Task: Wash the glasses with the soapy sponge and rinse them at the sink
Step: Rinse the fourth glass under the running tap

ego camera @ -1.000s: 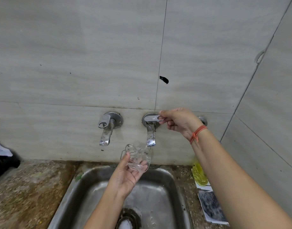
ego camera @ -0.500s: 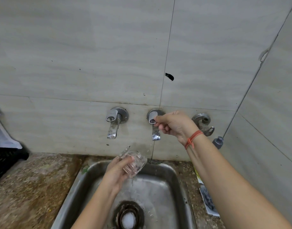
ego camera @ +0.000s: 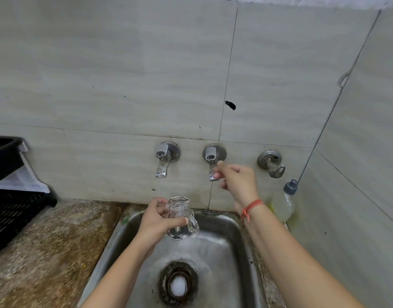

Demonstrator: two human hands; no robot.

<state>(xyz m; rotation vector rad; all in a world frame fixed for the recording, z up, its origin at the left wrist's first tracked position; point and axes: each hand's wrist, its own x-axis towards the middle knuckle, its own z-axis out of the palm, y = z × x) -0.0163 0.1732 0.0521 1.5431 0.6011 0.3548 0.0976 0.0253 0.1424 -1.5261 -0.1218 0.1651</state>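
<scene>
Over the sink, holds the glass upside down in the left hand, fingers curled round its body, handle pointing right. Has the right hand at the middle tap, curled fingers against the spout; cannot tell whether pinching it.

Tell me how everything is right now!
glass, upside down over the sink, gripped by the left hand
right hand, curled at the middle tap, grip unclear
middle tap, no water showing
left tap, no water showing
bottle, upright, cap on
drain, something white in it
</scene>
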